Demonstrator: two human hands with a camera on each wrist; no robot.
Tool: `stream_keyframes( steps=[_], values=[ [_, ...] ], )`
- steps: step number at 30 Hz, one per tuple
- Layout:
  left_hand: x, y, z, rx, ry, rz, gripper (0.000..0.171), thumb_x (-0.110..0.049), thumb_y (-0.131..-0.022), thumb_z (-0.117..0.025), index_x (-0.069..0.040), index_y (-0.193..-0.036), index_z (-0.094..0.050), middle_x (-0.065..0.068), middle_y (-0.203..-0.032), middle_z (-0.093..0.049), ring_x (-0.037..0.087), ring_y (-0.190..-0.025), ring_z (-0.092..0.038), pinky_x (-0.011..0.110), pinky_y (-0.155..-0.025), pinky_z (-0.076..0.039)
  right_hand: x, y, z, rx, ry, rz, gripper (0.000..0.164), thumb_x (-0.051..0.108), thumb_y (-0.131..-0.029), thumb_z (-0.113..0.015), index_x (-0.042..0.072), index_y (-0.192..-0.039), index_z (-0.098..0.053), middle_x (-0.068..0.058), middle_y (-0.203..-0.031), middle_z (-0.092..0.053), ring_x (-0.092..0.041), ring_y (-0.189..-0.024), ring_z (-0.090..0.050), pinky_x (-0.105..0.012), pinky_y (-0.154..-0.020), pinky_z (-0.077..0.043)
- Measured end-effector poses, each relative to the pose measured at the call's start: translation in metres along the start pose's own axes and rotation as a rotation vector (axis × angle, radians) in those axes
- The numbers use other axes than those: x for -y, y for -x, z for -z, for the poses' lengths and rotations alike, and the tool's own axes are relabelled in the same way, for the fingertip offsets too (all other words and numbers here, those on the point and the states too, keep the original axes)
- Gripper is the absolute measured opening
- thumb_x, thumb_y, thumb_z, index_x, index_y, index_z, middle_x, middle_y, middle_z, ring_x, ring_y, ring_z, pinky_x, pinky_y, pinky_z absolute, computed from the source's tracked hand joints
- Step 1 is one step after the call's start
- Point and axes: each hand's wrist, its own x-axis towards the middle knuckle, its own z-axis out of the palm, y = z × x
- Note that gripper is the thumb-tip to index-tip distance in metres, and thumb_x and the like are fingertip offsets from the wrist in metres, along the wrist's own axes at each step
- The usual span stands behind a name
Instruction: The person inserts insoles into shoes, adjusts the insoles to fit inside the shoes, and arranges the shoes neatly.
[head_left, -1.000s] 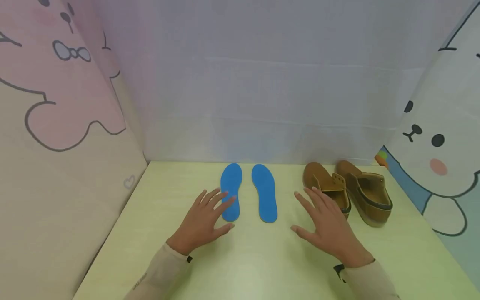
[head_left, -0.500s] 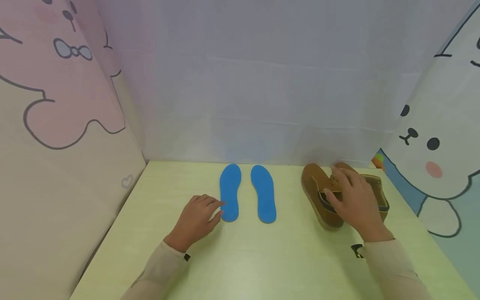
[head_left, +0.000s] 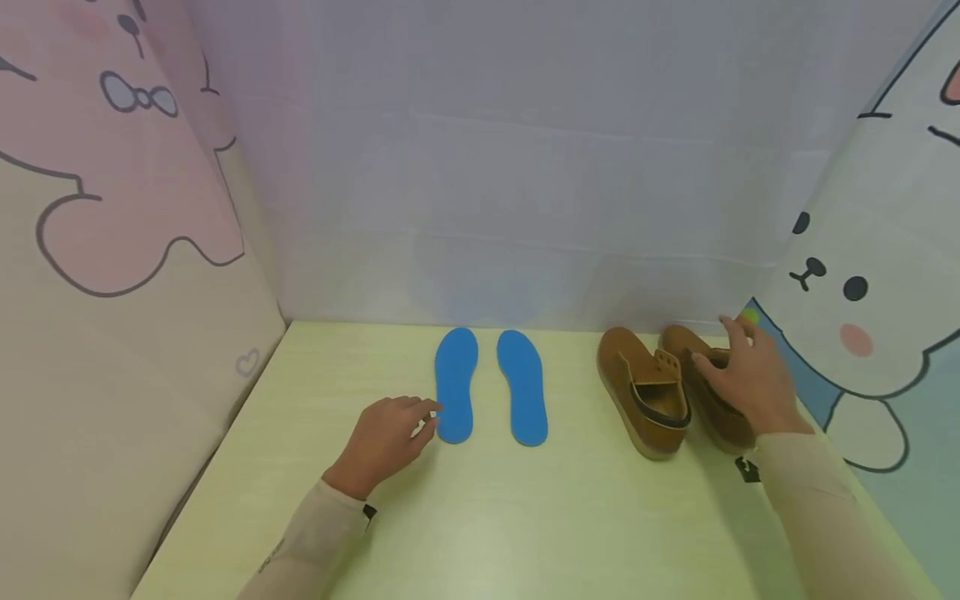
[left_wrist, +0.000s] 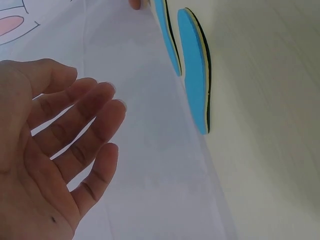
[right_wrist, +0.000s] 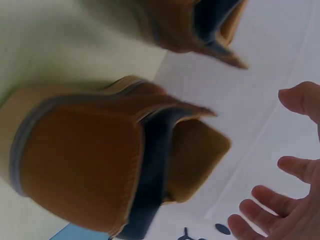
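Two brown lace-up shoes stand side by side at the right of the table in the head view. My right hand (head_left: 757, 379) hovers over the right shoe (head_left: 681, 342) with its fingers apart, partly covering it. In the right wrist view those fingers stay clear of the shoe (right_wrist: 80, 160) and hold nothing. The left shoe (head_left: 636, 350) sits beside it with its opening facing me. My left hand (head_left: 382, 437) hangs loosely bent near the heel end of the left blue insole (head_left: 456, 379), and its palm holds nothing in the left wrist view. A matching right insole (head_left: 525, 392) lies parallel.
The pale yellow table (head_left: 487, 525) ends at a white cloth backdrop (head_left: 510, 183). A cartoon-printed cloth (head_left: 150, 183) hangs on the left side. Another with a white animal (head_left: 885, 250) rises close to the right shoe.
My right hand has moved rightward, passing over the left shoe to the right one. The left hand's spread fingers have drawn together and back off the left insole. Shoes and insoles look unmoved.
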Motion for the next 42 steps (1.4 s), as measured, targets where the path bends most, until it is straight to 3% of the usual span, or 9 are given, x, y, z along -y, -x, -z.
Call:
stream_keyframes(
  steps=[4, 7, 10, 15, 18, 27, 36, 42],
  values=[
    [0.0, 0.002, -0.002, 0.003, 0.002, -0.006, 0.015, -0.015, -0.089, -0.076, -0.015, -0.104, -0.078, -0.007, -0.084, -0.073, 0.007, -0.06, -0.06, 0.023, -0.053, -0.048, -0.013, -0.006, -0.004, 0.065, 0.015, -0.071, 0.097, 0.054, -0.094, -0.065, -0.005, -0.157, -0.021, -0.046, -0.142, -0.032, -0.065, -0.124, -0.033, -0.076, -0.095, -0.034],
    [0.0, 0.002, -0.005, 0.012, 0.003, -0.023, 0.014, -0.015, -0.09, -0.074, -0.015, -0.104, -0.078, -0.008, -0.084, -0.073, 0.004, -0.058, -0.056, 0.02, -0.052, -0.045, -0.019, -0.007, -0.007, 0.117, 0.026, -0.151, 0.109, 0.067, -0.09, -0.061, 0.002, -0.161, -0.01, -0.052, -0.136, -0.032, -0.069, -0.118, -0.034, -0.077, -0.09, -0.036],
    [-0.001, 0.001, -0.008, 0.017, 0.005, -0.034, 0.014, -0.015, -0.09, -0.074, -0.015, -0.104, -0.077, -0.009, -0.083, -0.072, 0.004, -0.059, -0.056, 0.02, -0.053, -0.045, -0.025, -0.006, -0.01, 0.215, 0.025, -0.233, 0.119, 0.077, -0.087, -0.056, 0.006, -0.162, 0.006, -0.058, -0.132, -0.028, -0.073, -0.112, -0.034, -0.077, -0.084, -0.038],
    [-0.002, 0.0, -0.008, 0.026, 0.014, -0.041, 0.013, -0.015, -0.09, -0.074, -0.014, -0.103, -0.078, -0.008, -0.082, -0.072, 0.005, -0.06, -0.057, 0.02, -0.052, -0.044, -0.033, -0.003, -0.013, 0.383, -0.018, -0.297, 0.128, 0.078, -0.088, -0.053, -0.007, -0.155, 0.015, -0.063, -0.134, -0.016, -0.078, -0.113, -0.03, -0.079, -0.085, -0.036],
    [-0.003, -0.001, -0.008, 0.028, 0.015, -0.036, 0.013, -0.016, -0.09, -0.075, -0.015, -0.103, -0.077, -0.009, -0.082, -0.071, 0.006, -0.059, -0.056, 0.021, -0.052, -0.045, -0.036, -0.002, -0.015, 0.416, -0.047, -0.303, 0.129, 0.077, -0.088, -0.055, -0.012, -0.153, 0.013, -0.062, -0.132, -0.018, -0.077, -0.111, -0.033, -0.078, -0.082, -0.039],
    [-0.004, -0.002, -0.005, 0.036, 0.026, -0.04, 0.014, -0.017, -0.091, -0.075, -0.013, -0.104, -0.078, -0.007, -0.084, -0.073, 0.007, -0.063, -0.063, 0.022, -0.055, -0.049, -0.039, -0.002, -0.022, 0.399, -0.081, -0.323, 0.123, 0.073, -0.087, -0.06, -0.012, -0.152, -0.001, -0.059, -0.128, -0.026, -0.074, -0.103, -0.043, -0.072, -0.074, -0.044],
    [-0.003, -0.005, -0.004, 0.05, 0.026, -0.031, 0.012, -0.017, -0.091, -0.075, -0.013, -0.102, -0.078, -0.009, -0.079, -0.07, 0.006, -0.06, -0.058, 0.021, -0.052, -0.045, -0.045, -0.002, -0.026, 0.299, -0.034, -0.31, 0.106, 0.065, -0.09, -0.063, -0.009, -0.15, -0.017, -0.048, -0.118, -0.048, -0.058, -0.087, -0.06, -0.052, -0.055, -0.047],
    [-0.002, -0.007, -0.003, 0.062, 0.027, -0.03, 0.012, -0.017, -0.091, -0.075, -0.012, -0.102, -0.078, -0.009, -0.078, -0.069, 0.006, -0.06, -0.058, 0.02, -0.052, -0.044, -0.048, -0.002, -0.028, 0.236, -0.017, -0.297, 0.097, 0.057, -0.088, -0.07, -0.006, -0.147, -0.025, -0.045, -0.111, -0.056, -0.052, -0.077, -0.063, -0.047, -0.049, -0.045]
  ],
)
